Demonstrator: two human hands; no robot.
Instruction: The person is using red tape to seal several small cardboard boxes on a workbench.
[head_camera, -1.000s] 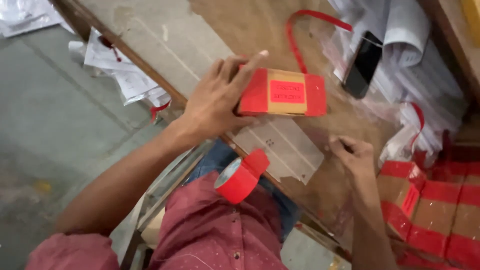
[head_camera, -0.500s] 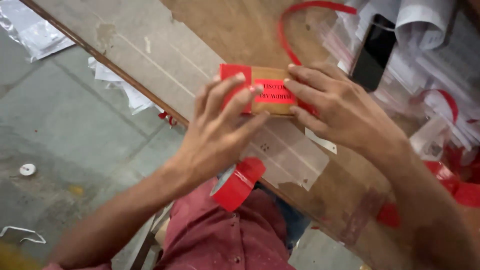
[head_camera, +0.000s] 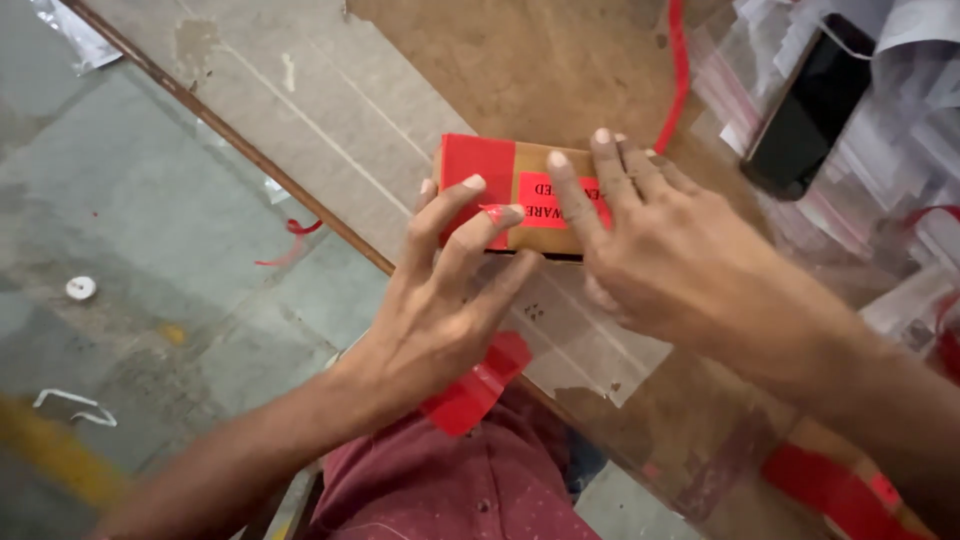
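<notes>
Both hands are now resting on the small brown cardboard box with red tape bands (head_camera: 520, 195), the right hand (head_camera: 650, 250) having come over from the table edge. Left hand (head_camera: 455, 290) fingertips are pressing a red tape end onto the box front; right fingers are lying spread across the top, holding it down. Sealing appears to be under way; smoothing the tape flat would follow. The box is sitting on the worn wooden table (head_camera: 300, 130), near its front edge. A black phone (head_camera: 805, 110) and clear bags are crowding the right; open room lies leftward.
</notes>
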